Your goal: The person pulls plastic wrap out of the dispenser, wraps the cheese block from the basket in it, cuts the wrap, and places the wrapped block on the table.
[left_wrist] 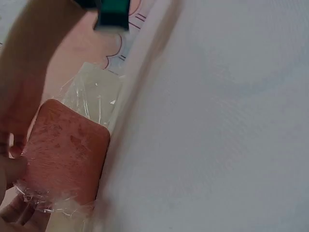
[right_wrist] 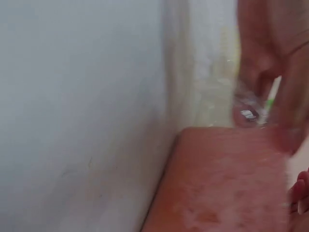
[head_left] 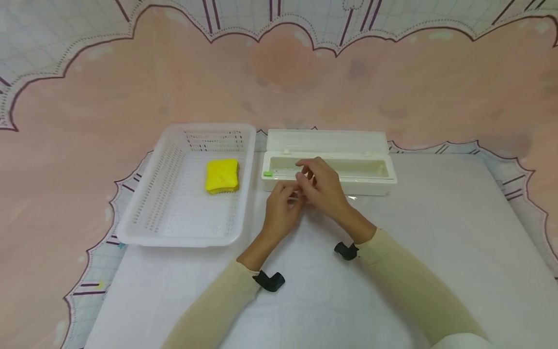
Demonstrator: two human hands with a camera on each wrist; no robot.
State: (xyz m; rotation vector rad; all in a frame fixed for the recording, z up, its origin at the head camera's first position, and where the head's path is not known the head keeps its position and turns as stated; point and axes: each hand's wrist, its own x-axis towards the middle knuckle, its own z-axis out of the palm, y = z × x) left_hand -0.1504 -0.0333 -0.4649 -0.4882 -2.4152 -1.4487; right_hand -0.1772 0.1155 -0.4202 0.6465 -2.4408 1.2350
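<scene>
- So there's a reddish block with crinkly clear film around it, right between the two hands, in front of the white box. The head view mostly hides it.
- Left hand: fingers bent, thumb against the block, gripping its filmy edge.
- Right hand: half curled, thumb and forefinger a bit apart, right by the film. Too blurry up close, can't tell if it's pinching anything.
- White box is just beyond the hands, lid flipped open at the back, little green piece at its left end.
- Left of that, a white basket with a yellow sponge inside.
- All on a white counter.
</scene>
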